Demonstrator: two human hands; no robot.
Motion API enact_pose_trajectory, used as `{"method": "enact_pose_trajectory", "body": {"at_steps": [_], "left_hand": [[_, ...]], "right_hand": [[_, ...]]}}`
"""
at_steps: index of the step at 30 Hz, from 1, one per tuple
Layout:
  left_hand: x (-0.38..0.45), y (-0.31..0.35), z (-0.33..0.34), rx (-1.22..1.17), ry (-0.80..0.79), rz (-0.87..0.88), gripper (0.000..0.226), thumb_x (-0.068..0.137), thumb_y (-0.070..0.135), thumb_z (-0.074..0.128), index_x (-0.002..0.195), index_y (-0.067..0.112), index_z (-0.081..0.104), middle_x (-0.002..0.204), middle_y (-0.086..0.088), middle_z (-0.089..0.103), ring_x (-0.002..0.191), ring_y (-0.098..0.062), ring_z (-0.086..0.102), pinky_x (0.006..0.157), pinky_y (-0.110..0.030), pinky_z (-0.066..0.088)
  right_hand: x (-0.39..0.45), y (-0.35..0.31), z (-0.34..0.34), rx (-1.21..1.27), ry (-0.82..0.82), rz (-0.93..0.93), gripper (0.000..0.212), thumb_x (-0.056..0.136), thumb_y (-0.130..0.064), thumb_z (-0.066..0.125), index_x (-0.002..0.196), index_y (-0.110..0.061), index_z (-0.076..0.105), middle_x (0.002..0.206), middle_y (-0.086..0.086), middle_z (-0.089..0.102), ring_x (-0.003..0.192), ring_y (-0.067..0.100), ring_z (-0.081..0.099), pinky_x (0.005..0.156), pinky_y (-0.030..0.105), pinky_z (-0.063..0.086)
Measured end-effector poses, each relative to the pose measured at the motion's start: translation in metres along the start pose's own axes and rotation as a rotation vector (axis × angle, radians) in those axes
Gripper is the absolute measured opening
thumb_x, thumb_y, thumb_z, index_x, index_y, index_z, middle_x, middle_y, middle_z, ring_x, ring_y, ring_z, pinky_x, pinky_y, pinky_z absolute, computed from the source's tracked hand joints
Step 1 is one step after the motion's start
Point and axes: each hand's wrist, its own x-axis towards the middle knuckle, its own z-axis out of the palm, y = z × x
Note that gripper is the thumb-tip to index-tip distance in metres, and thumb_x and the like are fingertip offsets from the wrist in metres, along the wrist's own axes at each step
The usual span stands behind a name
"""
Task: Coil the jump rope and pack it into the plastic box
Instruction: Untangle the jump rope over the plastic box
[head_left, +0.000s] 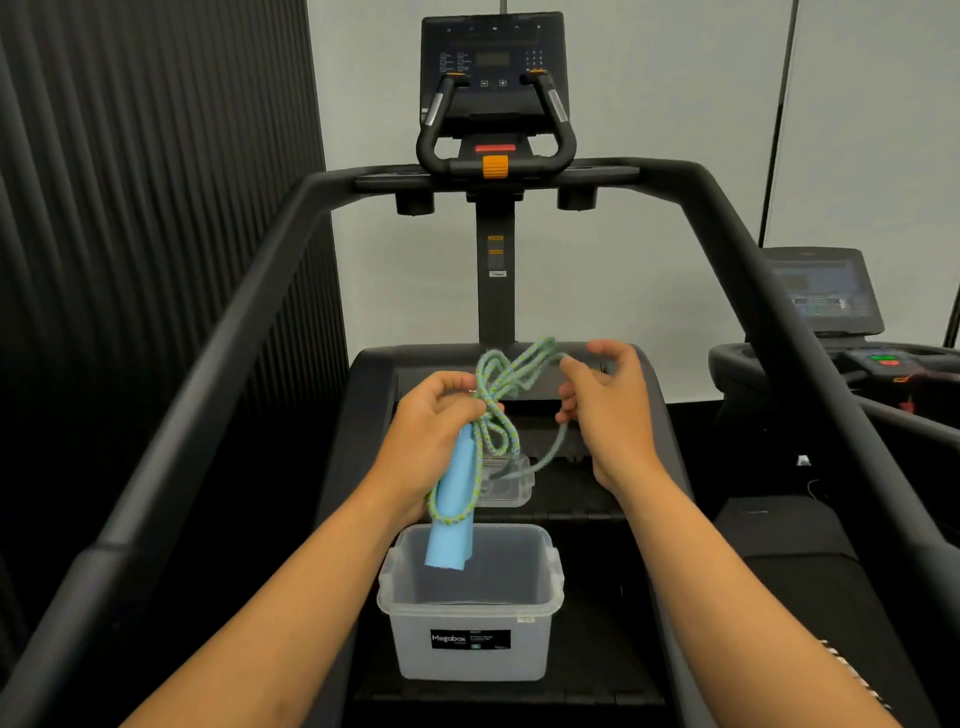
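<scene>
Head view: I see the left hand (431, 415) fisted around the rope (496, 410) coils and blue handles (452, 514); handles' long axis near vertical, ends down over the open box (470, 603). Right hand (605, 400), raised opposite, pinches a rope strand, remaining fingers loosely curled.

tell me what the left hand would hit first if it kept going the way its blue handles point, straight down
Most likely the open plastic box. The left hand holds the blue handles just above its rim, aimed inside. Depth is hard to judge from this one view.
</scene>
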Motion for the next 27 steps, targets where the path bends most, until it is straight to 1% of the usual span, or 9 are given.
{"method": "enact_pose_trajectory", "body": {"at_steps": [2, 4, 7, 10, 14, 16, 18, 23, 27], "left_hand": [[0.003, -0.002, -0.001, -0.027, 0.021, 0.007, 0.014, 0.094, -0.002, 0.063, 0.101, 0.01, 0.061, 0.097, -0.019, 0.077, 0.071, -0.018, 0.069, 0.062, -0.027, 0.056], [0.004, -0.005, -0.002, -0.008, 0.032, 0.03, 0.014, 0.091, 0.002, 0.069, 0.099, 0.012, 0.062, 0.1, -0.024, 0.075, 0.079, -0.023, 0.067, 0.069, -0.034, 0.055], [0.005, -0.007, -0.002, 0.038, 0.014, 0.053, 0.014, 0.09, 0.005, 0.072, 0.098, 0.013, 0.064, 0.088, -0.01, 0.077, 0.077, -0.017, 0.068, 0.07, -0.03, 0.056], [0.003, -0.007, -0.003, 0.07, -0.003, 0.064, 0.014, 0.09, 0.005, 0.073, 0.1, 0.014, 0.067, 0.09, -0.009, 0.077, 0.077, -0.015, 0.069, 0.07, -0.027, 0.055], [0.002, -0.009, -0.01, 0.074, -0.038, 0.075, 0.014, 0.092, 0.005, 0.07, 0.103, 0.012, 0.07, 0.098, -0.013, 0.078, 0.086, -0.019, 0.073, 0.076, -0.03, 0.057], [0.001, -0.007, -0.012, 0.057, -0.06, 0.067, 0.013, 0.093, 0.008, 0.069, 0.105, 0.011, 0.069, 0.097, -0.011, 0.079, 0.087, -0.021, 0.074, 0.078, -0.031, 0.058], [-0.001, -0.004, -0.014, 0.034, -0.077, 0.064, 0.013, 0.094, 0.007, 0.067, 0.107, 0.006, 0.068, 0.094, -0.006, 0.08, 0.079, -0.014, 0.073, 0.071, -0.026, 0.058], [-0.005, 0.004, -0.018, -0.065, -0.115, 0.038, 0.006, 0.097, 0.005, 0.061, 0.103, 0.007, 0.061, 0.103, -0.016, 0.079, 0.062, -0.016, 0.067, 0.057, -0.026, 0.056], [-0.004, 0.004, -0.019, -0.112, -0.115, 0.019, 0.003, 0.1, 0.009, 0.057, 0.098, 0.011, 0.056, 0.109, -0.018, 0.077, 0.066, -0.019, 0.067, 0.057, -0.027, 0.055]], "right_hand": [[-0.007, -0.004, 0.002, -0.029, -0.058, -0.048, 0.023, 0.095, -0.015, 0.066, 0.096, -0.023, 0.045, 0.057, -0.003, 0.057, 0.049, 0.014, 0.05, 0.059, 0.036, 0.048], [-0.015, -0.008, 0.004, -0.082, -0.229, -0.095, 0.028, 0.09, -0.015, 0.074, 0.093, -0.019, 0.047, 0.065, 0.002, 0.059, 0.058, 0.015, 0.054, 0.062, 0.035, 0.051], [-0.022, -0.009, 0.007, -0.183, -0.444, -0.109, 0.029, 0.081, -0.018, 0.084, 0.098, -0.015, 0.06, 0.086, 0.005, 0.071, 0.074, 0.014, 0.065, 0.073, 0.03, 0.058], [-0.024, -0.011, 0.007, -0.218, -0.443, -0.097, 0.036, 0.079, -0.019, 0.086, 0.107, -0.014, 0.065, 0.09, 0.005, 0.073, 0.076, 0.015, 0.069, 0.077, 0.032, 0.062], [-0.022, -0.012, 0.009, -0.125, -0.467, -0.038, 0.046, 0.077, -0.005, 0.086, 0.116, -0.013, 0.061, 0.087, 0.009, 0.069, 0.071, 0.021, 0.071, 0.076, 0.034, 0.062], [-0.021, -0.011, 0.008, -0.09, -0.458, -0.028, 0.05, 0.079, 0.003, 0.082, 0.12, -0.012, 0.057, 0.084, 0.01, 0.068, 0.07, 0.022, 0.071, 0.076, 0.033, 0.061], [-0.019, -0.009, 0.007, -0.078, -0.406, -0.055, 0.044, 0.084, 0.006, 0.074, 0.12, -0.013, 0.056, 0.082, 0.009, 0.07, 0.07, 0.02, 0.07, 0.076, 0.031, 0.059], [-0.004, 0.007, 0.003, -0.096, -0.089, -0.068, 0.028, 0.09, 0.002, 0.063, 0.104, -0.022, 0.062, 0.076, 0.0, 0.066, 0.062, 0.009, 0.063, 0.069, 0.032, 0.056], [-0.001, 0.019, -0.004, -0.34, -0.025, -0.081, 0.025, 0.088, -0.008, 0.066, 0.105, -0.026, 0.064, 0.099, -0.002, 0.067, 0.073, 0.008, 0.059, 0.067, 0.016, 0.046]]}}
